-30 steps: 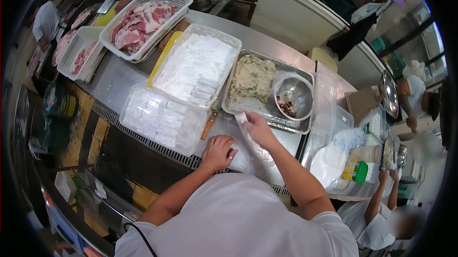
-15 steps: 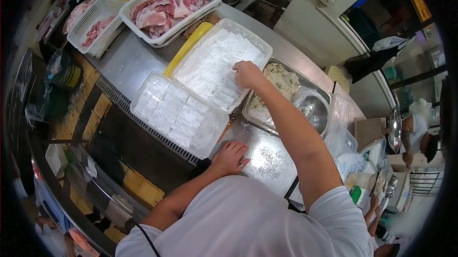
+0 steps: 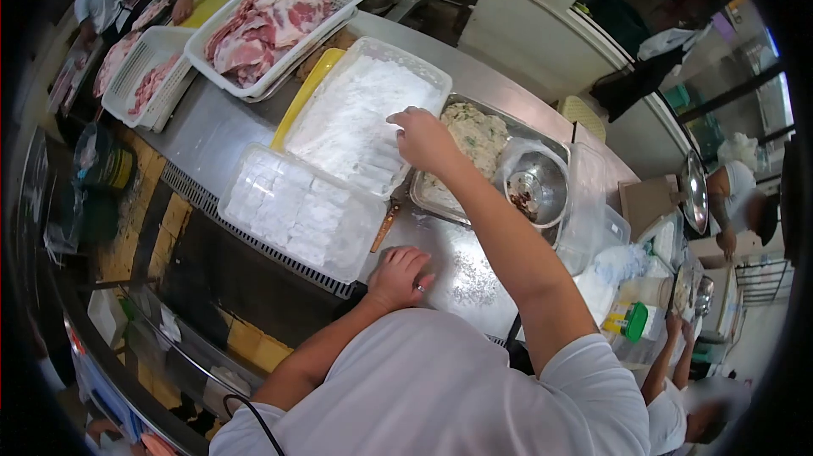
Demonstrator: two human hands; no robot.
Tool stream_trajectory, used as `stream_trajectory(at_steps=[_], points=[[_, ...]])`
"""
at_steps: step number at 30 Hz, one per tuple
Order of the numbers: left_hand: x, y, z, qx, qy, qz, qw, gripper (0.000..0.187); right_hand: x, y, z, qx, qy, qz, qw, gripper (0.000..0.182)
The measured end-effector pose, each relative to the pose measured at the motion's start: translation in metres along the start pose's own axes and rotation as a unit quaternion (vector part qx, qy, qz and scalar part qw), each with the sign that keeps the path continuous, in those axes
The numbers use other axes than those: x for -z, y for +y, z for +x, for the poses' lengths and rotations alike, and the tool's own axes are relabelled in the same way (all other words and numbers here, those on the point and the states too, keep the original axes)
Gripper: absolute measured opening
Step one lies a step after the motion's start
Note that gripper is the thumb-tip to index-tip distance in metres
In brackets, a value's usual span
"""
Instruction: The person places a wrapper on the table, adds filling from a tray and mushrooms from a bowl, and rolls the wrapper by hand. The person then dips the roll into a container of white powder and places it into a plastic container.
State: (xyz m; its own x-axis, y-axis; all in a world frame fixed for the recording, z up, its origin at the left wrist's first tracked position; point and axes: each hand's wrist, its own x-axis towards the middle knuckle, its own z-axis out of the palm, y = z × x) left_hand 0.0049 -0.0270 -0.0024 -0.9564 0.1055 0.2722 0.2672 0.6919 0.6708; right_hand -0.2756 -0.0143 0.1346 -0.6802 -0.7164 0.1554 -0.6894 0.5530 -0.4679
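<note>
My right hand hovers over the right side of a clear plastic tub of white powder, fingers curled downward. What its fingertips hold, if anything, is hidden. Along the near right side of that tub lie a few powder-coated strips. A second plastic tub, closer to me, holds rows of white-dusted pieces. My left hand lies flat and open on the steel table edge, a ring on one finger. Right of the powder, a metal tray contains a pale mixture with green flecks.
A metal bowl sits in the tray's right part. Near the tubs lies a brown-handled tool. White baskets of raw meat stand at the far left. Clear plastic lids are on the right. Other people work around the edges.
The camera view has shifted, moving the table's contents slightly left. My right hand has lifted a little from the powder strips; my left hand stays on the table edge.
</note>
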Motion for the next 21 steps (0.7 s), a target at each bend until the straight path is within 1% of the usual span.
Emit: stream_trajectory(at_steps=[3, 5, 9, 12, 14, 15, 18, 19, 20, 21], points=[[0.002, 0.0, 0.002, -0.005, -0.004, 0.001, 1.0, 0.046, 0.021, -0.006, -0.068, -0.04, 0.073, 0.075, 0.994, 0.025], [0.001, 0.0, 0.002, -0.011, -0.004, 0.003, 1.0, 0.048, 0.022, -0.006, -0.131, -0.107, 0.076, 0.115, 0.985, 0.022], [0.002, 0.004, 0.003, -0.008, -0.011, 0.014, 1.0, 0.048, 0.0, -0.002, -0.269, -0.252, 0.002, 0.136, 0.958, 0.021], [-0.001, 0.005, 0.004, -0.022, -0.029, 0.027, 0.999, 0.047, -0.018, -0.012, -0.352, -0.345, 0.069, 0.225, 0.909, 0.02], [-0.009, 0.009, 0.007, -0.044, -0.029, 0.031, 0.998, 0.046, -0.02, -0.016, -0.386, -0.38, 0.087, 0.203, 0.898, 0.02], [-0.012, 0.016, 0.012, -0.044, -0.051, 0.006, 0.998, 0.046, -0.02, -0.017, -0.398, -0.393, 0.095, 0.194, 0.894, 0.021], [-0.043, 0.038, 0.024, -0.084, -0.096, -0.044, 0.991, 0.046, -0.016, -0.015, -0.422, -0.417, 0.162, 0.181, 0.876, 0.02], [-0.05, 0.051, 0.029, -0.101, -0.114, -0.067, 0.986, 0.046, -0.008, -0.016, -0.427, -0.428, 0.171, 0.136, 0.877, 0.021], [-0.057, 0.064, 0.035, -0.116, -0.13, -0.09, 0.981, 0.045, -0.002, -0.014, -0.433, -0.463, 0.185, 0.125, 0.858, 0.021], [-0.064, 0.075, 0.039, -0.129, -0.146, -0.115, 0.974, 0.045, 0.004, -0.012, -0.442, -0.452, 0.221, 0.077, 0.861, 0.02]])
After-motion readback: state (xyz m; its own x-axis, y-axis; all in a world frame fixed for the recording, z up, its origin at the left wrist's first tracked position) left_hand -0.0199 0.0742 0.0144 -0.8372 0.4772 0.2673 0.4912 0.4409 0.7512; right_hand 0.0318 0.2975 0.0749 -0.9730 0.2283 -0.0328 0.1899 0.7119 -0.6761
